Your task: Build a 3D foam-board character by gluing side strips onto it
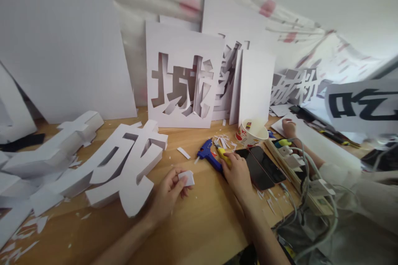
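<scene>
Between the thumb and fingers of my left hand (171, 188) is a small white piece of foam board (186, 178), held just above the wood table. My right hand (239, 174) is closed round the back end of a yellow utility knife (222, 154), whose front end points away from me. Right beside the knife, a blue hot glue gun (209, 153) lies on its side, its handle running toward my right hand. Left of my left hand lies a large white foam-board character (130, 165) with thick built-up sides.
Two phones (263, 167) and a paper bowl (252, 133) sit right of my right hand. A power strip (289, 165) with cables runs along the right edge. Cut-out boards (182, 41) lean at the back. At the right, another person's hand (289, 127) rests on white board.
</scene>
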`<state>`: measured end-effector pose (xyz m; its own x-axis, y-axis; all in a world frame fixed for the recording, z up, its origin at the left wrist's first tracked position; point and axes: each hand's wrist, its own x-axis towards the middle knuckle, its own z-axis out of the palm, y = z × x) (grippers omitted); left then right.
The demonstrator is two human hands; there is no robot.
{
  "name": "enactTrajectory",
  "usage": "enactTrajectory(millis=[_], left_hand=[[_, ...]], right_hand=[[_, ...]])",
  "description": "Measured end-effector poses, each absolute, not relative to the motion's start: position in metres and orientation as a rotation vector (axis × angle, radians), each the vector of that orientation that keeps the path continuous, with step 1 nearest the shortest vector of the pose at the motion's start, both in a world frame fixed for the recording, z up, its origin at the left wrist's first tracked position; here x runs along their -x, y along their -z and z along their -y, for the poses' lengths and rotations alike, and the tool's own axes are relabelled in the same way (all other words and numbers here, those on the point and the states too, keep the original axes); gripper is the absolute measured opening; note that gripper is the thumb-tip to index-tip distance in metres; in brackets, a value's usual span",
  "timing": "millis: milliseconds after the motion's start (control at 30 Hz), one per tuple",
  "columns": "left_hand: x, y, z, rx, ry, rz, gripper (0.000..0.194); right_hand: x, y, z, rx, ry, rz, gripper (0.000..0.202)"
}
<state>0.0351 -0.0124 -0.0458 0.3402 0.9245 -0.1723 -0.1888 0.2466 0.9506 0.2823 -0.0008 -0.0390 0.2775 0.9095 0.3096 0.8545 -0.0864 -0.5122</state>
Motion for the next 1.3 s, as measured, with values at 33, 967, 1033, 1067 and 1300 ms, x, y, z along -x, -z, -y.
enactTrajectory(millis=[33,967,1033,1067,1300], left_hand=[[-0.034,0.049,0.011,-1.003,-0.929,-0.907,0.053],[-0.043,-0.031,0.056,-0.548,-0.668,-0.674,0.059],[-0.044,-0.032,0.06,-0.517,-0.671,-0.69,0.062],[-0.044,-0.033,0.062,-0.5,-0.663,-0.682,0.063],[-0.034,-0.043,0.071,-0.454,-0.577,-0.63,0.055]], right_hand=[[-0.284,0.042,-0.003,1.979,-0.105,1.603,0.021],[-0.203,-0.007,0.091,1.367,-0.215,1.946,0.064],[-0.199,-0.01,0.092,1.373,-0.165,1.939,0.064],[-0.197,-0.011,0.093,1.371,-0.145,1.932,0.064],[-0.193,-0.019,0.096,1.359,-0.028,1.913,0.065]])
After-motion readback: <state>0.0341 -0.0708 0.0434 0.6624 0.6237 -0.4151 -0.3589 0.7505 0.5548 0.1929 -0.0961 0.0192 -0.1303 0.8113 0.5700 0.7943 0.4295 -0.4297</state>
